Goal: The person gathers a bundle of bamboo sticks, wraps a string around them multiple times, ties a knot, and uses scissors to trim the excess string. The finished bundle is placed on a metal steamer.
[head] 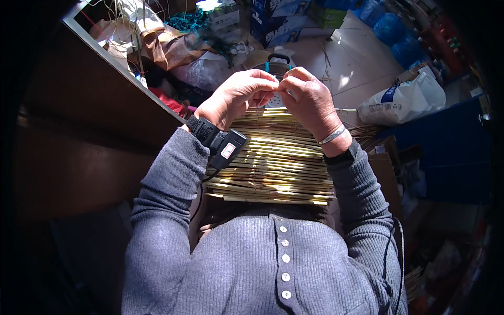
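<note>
My left hand and my right hand meet fingertip to fingertip in front of me, above the far edge of a stalk mat. A thin pale strand shows below the left fingers; both hands seem to pinch it, though the fingers hide most of it. Across my lap lies the mat of dry plant stalks, laid side by side and bound by crosswise rows of stitching. Its near stalks stick out unevenly at the ends. Neither hand rests on the mat.
Beyond my hands stands a metal pot with a black handle and a perforated insert. A wooden panel is close on my left. To the right are a white plastic sack, loose stalks and a blue box. Cartons stand behind.
</note>
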A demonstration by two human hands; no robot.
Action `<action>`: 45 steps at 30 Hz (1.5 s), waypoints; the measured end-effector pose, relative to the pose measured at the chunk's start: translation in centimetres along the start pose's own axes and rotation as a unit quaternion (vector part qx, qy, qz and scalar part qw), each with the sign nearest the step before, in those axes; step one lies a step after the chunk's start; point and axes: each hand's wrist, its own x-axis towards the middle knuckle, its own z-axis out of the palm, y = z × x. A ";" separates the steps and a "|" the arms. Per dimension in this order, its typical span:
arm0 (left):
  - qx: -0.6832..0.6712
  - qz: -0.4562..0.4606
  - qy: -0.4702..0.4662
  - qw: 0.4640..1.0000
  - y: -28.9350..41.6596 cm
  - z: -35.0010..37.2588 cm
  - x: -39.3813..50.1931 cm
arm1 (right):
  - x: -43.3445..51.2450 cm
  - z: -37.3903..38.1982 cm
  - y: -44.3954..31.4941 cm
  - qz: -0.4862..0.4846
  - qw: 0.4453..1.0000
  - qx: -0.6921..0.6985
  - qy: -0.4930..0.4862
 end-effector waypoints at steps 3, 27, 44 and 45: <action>0.079 0.043 -0.004 0.996 -0.1 0.0 0.3 | -0.2 0.1 0.7 0.190 0.958 0.209 -0.048; 0.050 0.107 0.029 0.993 -1.2 0.3 -0.4 | 0.3 -0.3 0.4 0.386 0.836 0.370 -0.123; 0.055 0.052 0.011 0.997 -0.9 -1.1 0.2 | -1.0 0.4 1.1 0.331 0.913 0.225 -0.078; 0.037 0.052 0.010 0.998 -1.0 -1.2 0.2 | -1.1 0.5 1.2 0.319 0.924 0.199 -0.074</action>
